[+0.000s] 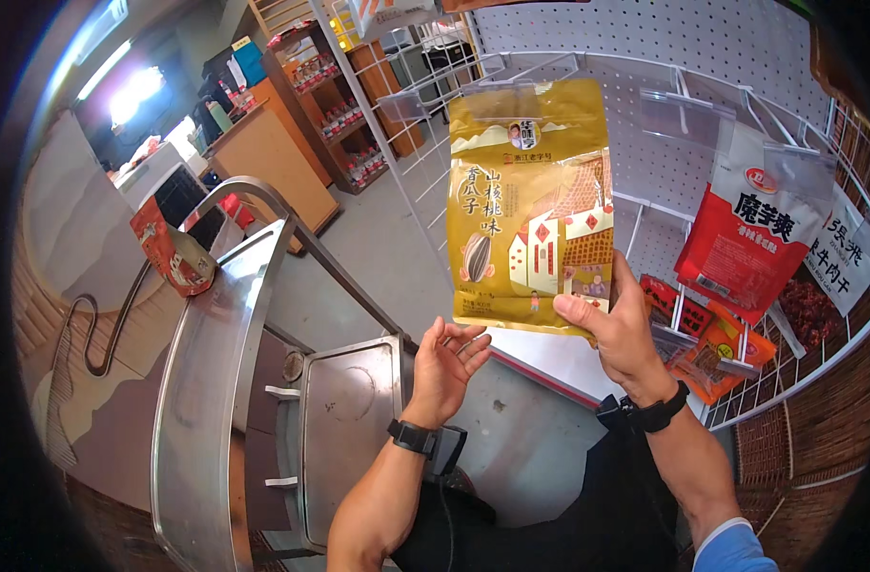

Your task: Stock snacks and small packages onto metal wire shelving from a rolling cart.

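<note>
My right hand (624,332) grips the lower right corner of a golden-yellow bag of sunflower seeds (531,207), thumb on the front. The bag is upright, its printed front towards me, its top by a clear plastic tag holder on the rack; I cannot tell whether it hangs from a hook. Just below the bag's lower left edge is my left hand (449,365), palm up with fingers apart, holding nothing. A red and white snack bag (756,222) hangs on the rack to the right, beside a beef jerky bag (831,264).
A metal trolley stands at left, with a red and green snack bag (171,247) on its top shelf (209,357) and a lower tray (352,429). The white wire rack (638,250) has orange packets (724,354) low at right. Shelves of bottles (327,107) stand behind.
</note>
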`<control>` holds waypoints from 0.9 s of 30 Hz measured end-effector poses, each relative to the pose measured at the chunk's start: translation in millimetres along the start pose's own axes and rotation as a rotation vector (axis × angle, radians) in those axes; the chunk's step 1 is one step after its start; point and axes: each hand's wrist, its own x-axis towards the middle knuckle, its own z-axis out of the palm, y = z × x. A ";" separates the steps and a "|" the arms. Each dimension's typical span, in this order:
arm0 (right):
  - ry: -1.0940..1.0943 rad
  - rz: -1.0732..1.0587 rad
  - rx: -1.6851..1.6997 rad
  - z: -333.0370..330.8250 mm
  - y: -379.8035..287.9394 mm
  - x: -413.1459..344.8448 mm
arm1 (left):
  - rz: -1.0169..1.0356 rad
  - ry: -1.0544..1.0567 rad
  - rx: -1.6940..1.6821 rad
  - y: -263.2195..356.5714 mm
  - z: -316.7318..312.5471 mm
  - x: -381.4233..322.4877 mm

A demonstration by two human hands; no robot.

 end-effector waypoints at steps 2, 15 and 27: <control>0.014 0.024 0.053 4.0 1.5 0.7 | 0.000 0.003 -0.001 0.4 -0.5 -1.6; 0.050 0.021 0.108 8.8 12.0 1.3 | -0.021 0.009 0.039 -0.7 3.8 -2.0; 0.082 0.042 0.086 7.6 11.6 3.3 | -0.055 0.023 0.075 -5.1 6.1 1.9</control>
